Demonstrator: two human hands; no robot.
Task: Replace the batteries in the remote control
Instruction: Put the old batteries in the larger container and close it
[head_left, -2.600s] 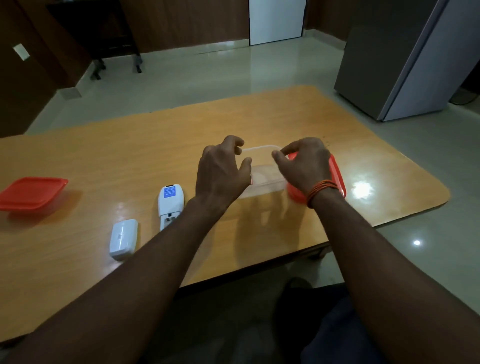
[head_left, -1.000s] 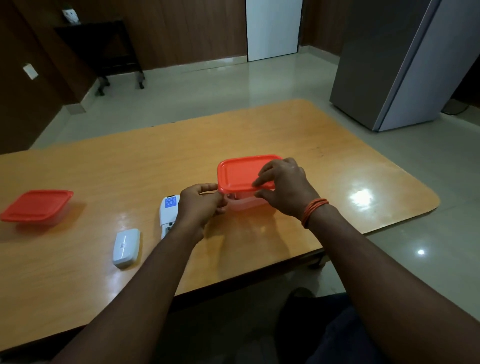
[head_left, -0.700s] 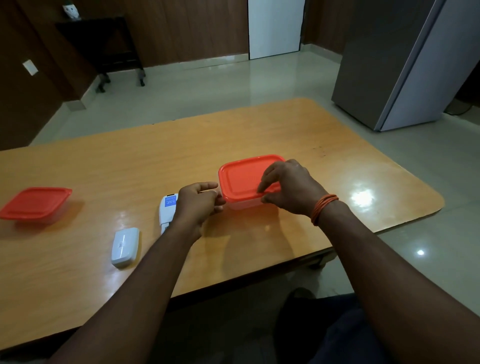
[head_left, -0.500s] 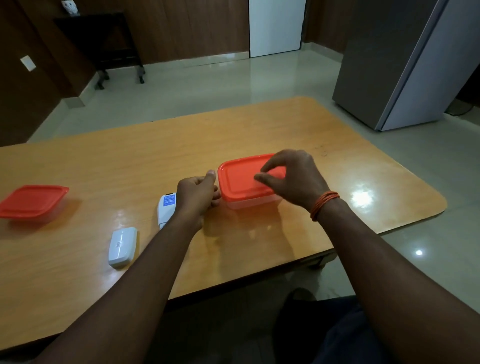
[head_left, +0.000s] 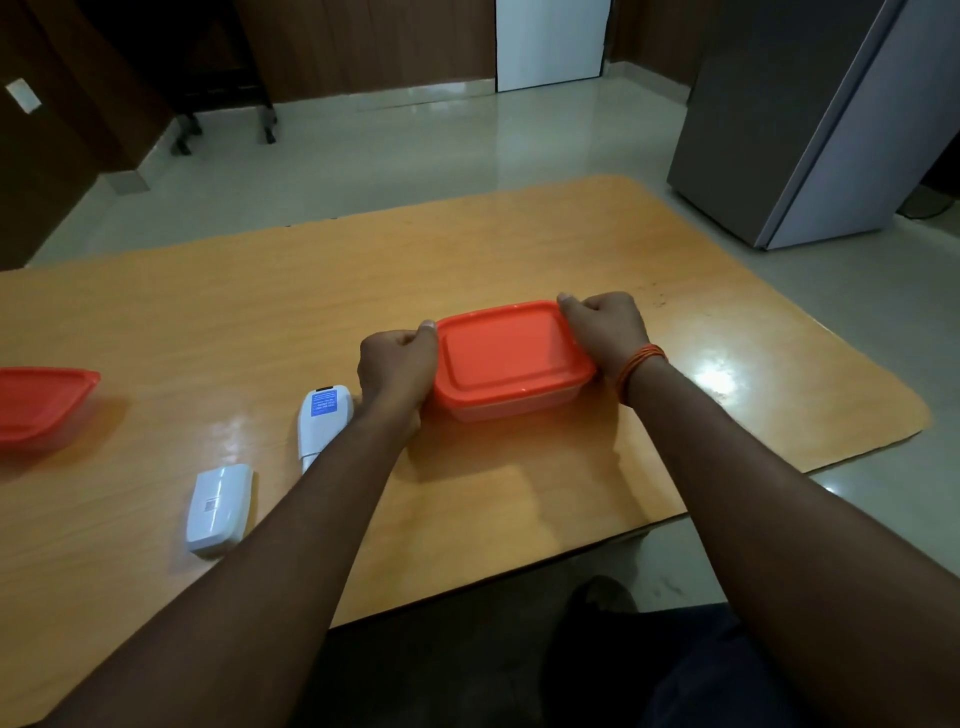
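Note:
A clear plastic box with an orange-red lid sits on the wooden table. My left hand is clenched against its left edge and my right hand grips its far right corner, thumbs on the lid rim. The white remote control lies face down to the left of my left wrist, blue label on its back, its lower part hidden by my forearm. Its white battery cover lies separately nearer the front edge. No batteries are in view.
A second box with an orange-red lid stands at the table's left edge. A grey cabinet stands on the floor at the far right, and a dark stand on wheels against the back wall.
The lid, lying beside the open clear box earlier, now sits on the box. Both hands moved from its top to its left and right edges.

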